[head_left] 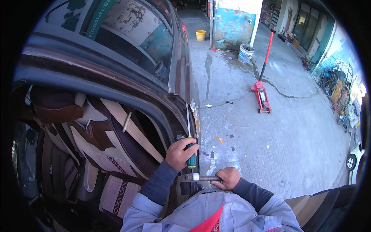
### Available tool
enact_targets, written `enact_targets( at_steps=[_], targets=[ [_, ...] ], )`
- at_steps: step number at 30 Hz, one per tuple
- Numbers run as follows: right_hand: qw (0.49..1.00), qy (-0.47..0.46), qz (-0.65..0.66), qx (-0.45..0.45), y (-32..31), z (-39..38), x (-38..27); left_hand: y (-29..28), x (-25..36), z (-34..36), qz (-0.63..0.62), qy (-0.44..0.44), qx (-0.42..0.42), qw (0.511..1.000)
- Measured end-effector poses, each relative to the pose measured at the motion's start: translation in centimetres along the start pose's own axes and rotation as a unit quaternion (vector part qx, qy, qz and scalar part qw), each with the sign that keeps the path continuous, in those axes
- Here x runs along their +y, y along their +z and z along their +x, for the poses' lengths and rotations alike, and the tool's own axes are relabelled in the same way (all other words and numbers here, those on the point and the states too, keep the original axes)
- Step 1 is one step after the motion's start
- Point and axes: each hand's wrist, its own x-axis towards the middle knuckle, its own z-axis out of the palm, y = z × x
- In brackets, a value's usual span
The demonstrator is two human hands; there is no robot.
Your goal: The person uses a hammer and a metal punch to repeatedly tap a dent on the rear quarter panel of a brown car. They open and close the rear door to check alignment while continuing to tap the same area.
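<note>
My left hand [181, 154] is closed around the dark green handle of a screwdriver [191, 156]. Its long metal shaft points away from me, along the edge of the brown car body [181, 112], with the tip near a damaged patch where paint and filler show. Closer to me, my right hand [228, 178] grips the handle of a hammer [196, 177]. The hammer's head lies just behind the butt of the screwdriver handle, with a small gap showing between them. I cannot tell whether the screwdriver tip touches the metal.
The open car doorway shows a brown and beige seat [119, 150] and a seat belt [133, 129] at left. On the concrete floor stand a red floor jack [261, 96] with a raised handle, a white bucket [245, 53] and a yellow bucket [200, 35]. Assorted scrap [340, 91] lines the right wall.
</note>
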Motion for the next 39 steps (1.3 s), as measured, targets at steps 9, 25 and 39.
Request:
enact_targets(
  at_steps=[9, 25, 39],
  targets=[
    [1.0, 0.005, 0.003, 0.011, -0.2, 0.1, 0.1, 0.2, -0.3, -0.2, 0.008, -0.006, 0.002, 1.0],
    [0.998, 0.036, -0.057, -0.009, 0.3, -0.2, 0.6, 0.2, -0.3, 0.1, 0.032, 0.0, 0.006, 0.999],
    [0.998, 0.044, 0.041, 0.033, -0.1, -1.1, 0.4, 0.1, -0.2, 0.3, 0.041, 0.013, 0.009, 0.999]
  ],
)
